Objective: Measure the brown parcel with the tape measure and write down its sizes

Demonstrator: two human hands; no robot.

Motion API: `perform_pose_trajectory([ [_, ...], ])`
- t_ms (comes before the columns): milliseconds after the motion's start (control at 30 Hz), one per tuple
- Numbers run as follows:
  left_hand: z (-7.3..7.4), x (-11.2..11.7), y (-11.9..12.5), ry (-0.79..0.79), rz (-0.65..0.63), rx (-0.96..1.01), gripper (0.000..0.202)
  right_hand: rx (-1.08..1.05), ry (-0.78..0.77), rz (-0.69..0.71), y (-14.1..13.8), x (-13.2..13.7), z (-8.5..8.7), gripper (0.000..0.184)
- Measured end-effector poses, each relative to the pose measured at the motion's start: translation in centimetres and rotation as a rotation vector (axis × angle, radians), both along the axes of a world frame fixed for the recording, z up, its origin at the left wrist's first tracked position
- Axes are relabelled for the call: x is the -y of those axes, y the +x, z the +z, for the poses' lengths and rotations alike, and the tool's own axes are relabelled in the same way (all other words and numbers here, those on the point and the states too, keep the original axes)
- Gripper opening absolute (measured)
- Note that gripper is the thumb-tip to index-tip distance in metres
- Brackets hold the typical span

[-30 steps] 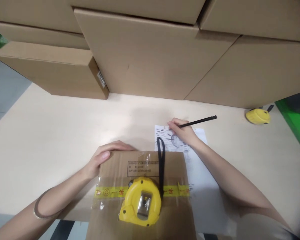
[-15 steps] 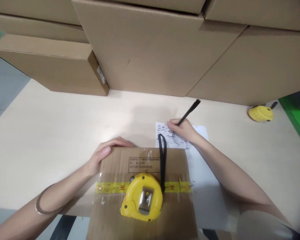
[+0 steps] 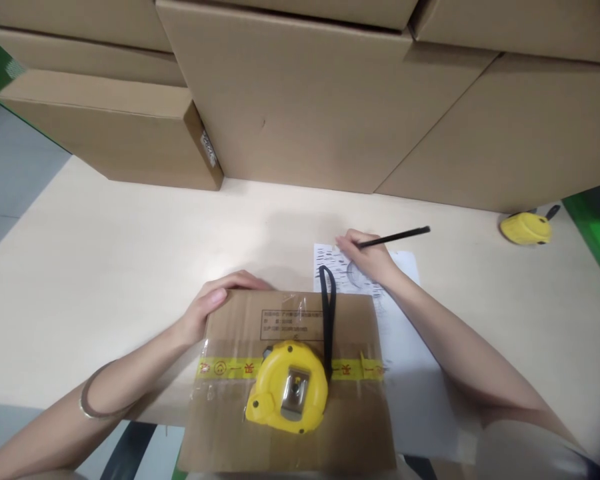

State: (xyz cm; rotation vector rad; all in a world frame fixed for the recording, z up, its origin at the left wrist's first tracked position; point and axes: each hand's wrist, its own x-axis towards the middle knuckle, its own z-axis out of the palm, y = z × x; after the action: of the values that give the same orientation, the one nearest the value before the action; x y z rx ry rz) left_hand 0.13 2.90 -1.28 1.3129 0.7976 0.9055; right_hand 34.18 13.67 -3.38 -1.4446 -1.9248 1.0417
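Note:
My right hand (image 3: 367, 257) is closed round a black pen (image 3: 397, 237) above a sheet of paper (image 3: 415, 373) marked with short dark strokes and a round scribble. The pen's tip is hidden by the fingers. My left hand (image 3: 217, 300) rests against the far left corner of a taped cardboard box (image 3: 340, 427), thumb on its top edge and fingers stretched behind it. On that box lies a yellow tape measure (image 3: 313, 393) with a metal clip, its black wrist strap (image 3: 329, 320) reaching over the far edge toward the paper. The box covers part of the sheet.
Large cardboard boxes (image 3: 300, 113) stand along the back of the pale table (image 3: 145, 233). A flatter box (image 3: 115, 143) with a label on its side is at the left. A second yellow tape measure (image 3: 525, 229) lies at the right, near the table's edge.
The pen has tipped from steeply upright to nearly level, its rear end swinging right and down. My left hand stays on the box. The whole view has shifted slightly.

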Motion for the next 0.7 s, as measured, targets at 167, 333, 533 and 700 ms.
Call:
perform_pose_trajectory([
  [167, 0.0, 0.0, 0.0, 0.012, 0.018, 0.012, 0.053, 0.124, -0.084, 0.111, 0.3, 0.1, 0.7, 0.057],
  [333, 0.1, -0.1, 0.0, 0.009, 0.050, 0.016, 0.049, 0.360, -0.142, 0.071, 0.7, 0.5, 3.8, 0.058],
  [533, 0.4, -0.1, 0.1, -0.044, 0.112, -0.055, 0.051, 0.846, -0.197, 0.106, 0.1, 2.4, 7.6, 0.043],
  [700, 0.5, -0.3, 0.3, -0.010, 0.154, -0.059, 0.047, 1.029, -0.259, 0.149, 0.0, 3.4, 8.1, 0.049],
])
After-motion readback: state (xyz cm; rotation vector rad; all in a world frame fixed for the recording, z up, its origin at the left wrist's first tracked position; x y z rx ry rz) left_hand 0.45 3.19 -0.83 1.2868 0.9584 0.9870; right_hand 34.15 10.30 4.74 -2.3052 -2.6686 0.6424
